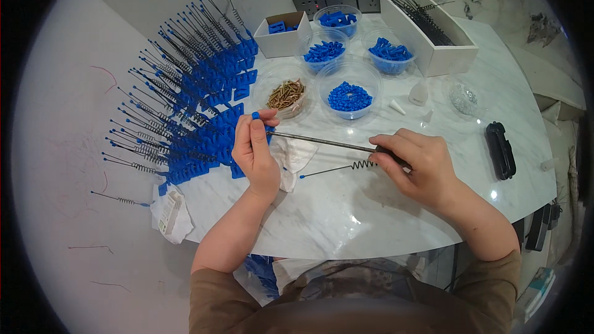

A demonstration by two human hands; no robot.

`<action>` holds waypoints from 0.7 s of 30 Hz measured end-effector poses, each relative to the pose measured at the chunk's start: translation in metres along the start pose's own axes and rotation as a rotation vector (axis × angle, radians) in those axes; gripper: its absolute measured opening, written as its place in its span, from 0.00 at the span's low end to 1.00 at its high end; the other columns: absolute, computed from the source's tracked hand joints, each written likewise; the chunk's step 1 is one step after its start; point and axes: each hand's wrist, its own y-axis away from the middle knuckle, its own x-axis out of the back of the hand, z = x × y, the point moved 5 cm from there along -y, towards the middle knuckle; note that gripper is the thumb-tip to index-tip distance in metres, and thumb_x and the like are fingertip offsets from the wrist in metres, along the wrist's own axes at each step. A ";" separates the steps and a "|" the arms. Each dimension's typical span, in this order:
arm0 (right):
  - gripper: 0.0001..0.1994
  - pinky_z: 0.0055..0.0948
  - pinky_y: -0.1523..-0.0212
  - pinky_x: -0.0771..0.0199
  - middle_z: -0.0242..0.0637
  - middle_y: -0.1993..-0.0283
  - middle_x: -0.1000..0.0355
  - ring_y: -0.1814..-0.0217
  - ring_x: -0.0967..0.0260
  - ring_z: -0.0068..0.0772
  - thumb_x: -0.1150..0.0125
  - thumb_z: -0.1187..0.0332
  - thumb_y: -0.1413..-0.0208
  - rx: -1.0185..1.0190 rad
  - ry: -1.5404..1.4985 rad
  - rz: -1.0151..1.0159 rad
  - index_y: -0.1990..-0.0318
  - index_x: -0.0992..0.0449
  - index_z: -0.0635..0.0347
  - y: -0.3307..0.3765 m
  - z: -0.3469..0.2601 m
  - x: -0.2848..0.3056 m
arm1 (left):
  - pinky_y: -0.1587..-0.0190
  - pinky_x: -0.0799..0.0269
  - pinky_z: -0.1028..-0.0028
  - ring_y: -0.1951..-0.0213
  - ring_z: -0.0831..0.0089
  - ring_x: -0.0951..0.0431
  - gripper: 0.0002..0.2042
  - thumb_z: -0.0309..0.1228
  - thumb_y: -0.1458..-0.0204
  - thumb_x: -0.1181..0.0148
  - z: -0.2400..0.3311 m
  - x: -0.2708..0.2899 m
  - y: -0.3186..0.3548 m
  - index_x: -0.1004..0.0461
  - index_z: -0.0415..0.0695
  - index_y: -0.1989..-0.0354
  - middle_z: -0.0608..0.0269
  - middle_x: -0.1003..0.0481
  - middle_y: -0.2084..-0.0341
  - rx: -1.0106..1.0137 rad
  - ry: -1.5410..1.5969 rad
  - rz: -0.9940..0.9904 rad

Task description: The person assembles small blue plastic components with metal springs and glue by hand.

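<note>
My left hand [253, 158] is closed around a small blue plastic piece [255, 115], mostly hidden by the fingers. In my right hand [422, 164] is a long screwdriver [325, 141], gripped by its dark handle. Its thin shaft runs leftward, and the tip meets the blue plastic at my left fingers; the exact contact is covered. Below the shaft, a black coiled spring wire [334, 171] with a blue end lies on the table, its right end passing behind my right hand. A crumpled white tissue [294, 158] lies beside my left wrist.
Rows of blue plastic parts with spring wires [192, 142] fan along the left edge. Behind stand a tub of brass-coloured screws [286, 96], tubs of blue pieces [349, 99], a small box [281, 46] and a white box of wires [455, 59]. A black tool [500, 150] lies right.
</note>
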 end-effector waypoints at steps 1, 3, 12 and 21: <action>0.07 0.30 0.76 0.29 0.37 0.72 0.24 0.76 0.26 0.36 0.34 0.67 0.48 0.017 0.062 -0.005 0.65 0.21 0.59 0.000 -0.001 0.000 | 0.58 0.33 0.78 0.65 0.76 0.28 0.14 0.29 0.35 0.57 -0.001 0.001 0.001 0.27 0.30 0.62 0.59 0.26 0.65 0.002 0.001 0.001; 0.07 0.30 0.76 0.29 0.37 0.71 0.24 0.76 0.26 0.36 0.34 0.67 0.47 -0.014 -0.015 -0.007 0.65 0.21 0.60 0.001 0.004 -0.002 | 0.57 0.33 0.75 0.63 0.77 0.27 0.14 0.32 0.35 0.56 -0.003 0.002 0.001 0.27 0.32 0.59 0.57 0.23 0.61 -0.006 -0.030 -0.034; 0.07 0.31 0.76 0.29 0.37 0.70 0.24 0.74 0.26 0.37 0.35 0.67 0.46 -0.073 -0.193 -0.009 0.64 0.22 0.60 0.002 0.012 -0.012 | 0.58 0.33 0.76 0.63 0.78 0.27 0.15 0.33 0.35 0.56 -0.004 0.003 0.001 0.26 0.33 0.58 0.59 0.24 0.63 -0.002 -0.011 -0.007; 0.08 0.32 0.80 0.34 0.34 0.76 0.30 0.78 0.30 0.35 0.35 0.65 0.47 0.071 0.087 0.042 0.63 0.22 0.57 0.001 -0.002 -0.004 | 0.54 0.33 0.76 0.63 0.78 0.28 0.14 0.31 0.34 0.58 -0.001 0.001 0.002 0.27 0.33 0.58 0.58 0.24 0.60 -0.077 -0.114 -0.031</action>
